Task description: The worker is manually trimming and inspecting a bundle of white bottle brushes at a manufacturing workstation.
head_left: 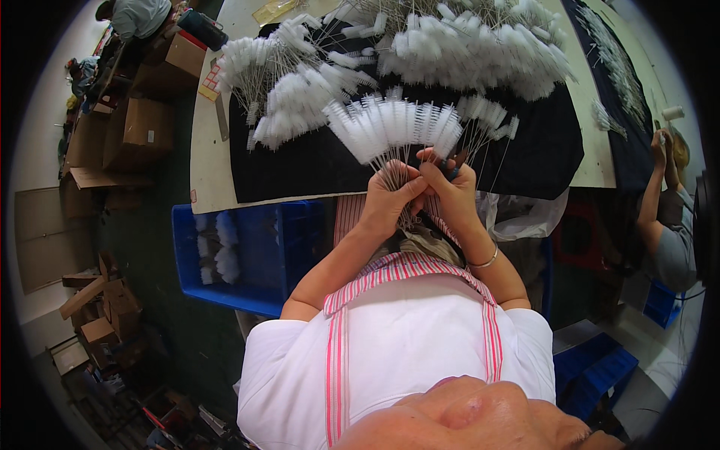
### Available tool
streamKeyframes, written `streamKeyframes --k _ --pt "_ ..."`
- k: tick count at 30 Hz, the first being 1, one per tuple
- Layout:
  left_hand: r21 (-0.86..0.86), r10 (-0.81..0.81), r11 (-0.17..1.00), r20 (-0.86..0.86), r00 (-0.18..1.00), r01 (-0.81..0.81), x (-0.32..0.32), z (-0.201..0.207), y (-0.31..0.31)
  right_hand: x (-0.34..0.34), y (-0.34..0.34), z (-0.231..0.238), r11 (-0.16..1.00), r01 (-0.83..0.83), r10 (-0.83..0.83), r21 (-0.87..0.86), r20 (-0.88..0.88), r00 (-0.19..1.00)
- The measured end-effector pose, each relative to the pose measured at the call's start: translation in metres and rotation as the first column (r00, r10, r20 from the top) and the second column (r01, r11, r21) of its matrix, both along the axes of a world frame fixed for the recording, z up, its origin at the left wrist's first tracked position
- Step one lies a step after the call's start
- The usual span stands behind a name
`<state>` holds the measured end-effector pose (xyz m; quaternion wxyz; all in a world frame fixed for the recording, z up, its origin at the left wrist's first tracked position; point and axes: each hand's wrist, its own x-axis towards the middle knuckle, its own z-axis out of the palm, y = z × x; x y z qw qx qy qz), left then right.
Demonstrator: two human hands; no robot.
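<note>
Over the table's near edge, my left hand (391, 196) is closed round the thin wire stems of a bunch of white tube brushes (397, 124). Their bristle heads spread upward in a fan. Close against it, my right hand (452, 187) is closed too, its thumb and fingertips pinching at the stems on the bunch's right side. A small dark tool with a bluish part (453, 171) shows in the right hand, mostly hidden by the fingers; its kind is unclear. Just beyond this hand, a few loose brushes (484, 112) lie with their stems toward me.
Large heaps of white brushes (472, 52) cover the far side of the dark cloth (544, 142). A blue crate (251, 300) with brushes stands below the table at left, a plastic bag (529, 214) at right. Cardboard boxes (146, 131) stand left. Another person (667, 225) works at right.
</note>
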<state>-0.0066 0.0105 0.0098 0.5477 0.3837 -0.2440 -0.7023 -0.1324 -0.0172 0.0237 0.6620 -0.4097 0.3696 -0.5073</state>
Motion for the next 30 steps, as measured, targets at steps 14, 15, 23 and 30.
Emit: streamKeyframes --k 14,15,23,30 --pt "0.011 0.357 0.931 0.177 0.917 -0.364 0.0 -0.006 -0.01 -0.011 -0.014 -0.022 0.948 0.298 -0.317 0.115 0.223 0.922" --pt "0.015 0.349 0.934 0.176 0.921 -0.357 -0.002 -0.008 -0.01 -0.014 -0.017 -0.024 0.945 0.306 -0.326 0.118 0.22 0.92" --pt "-0.641 0.695 0.674 0.384 0.607 -0.366 -0.004 -0.012 -0.007 -0.037 0.009 -0.002 0.649 0.454 -0.596 -0.611 -0.036 0.802" --pt "-0.089 -0.014 0.996 0.109 0.994 0.024 -0.014 -0.016 -0.005 -0.093 -0.042 -0.046 0.759 0.629 -0.645 -0.168 -0.324 0.692"
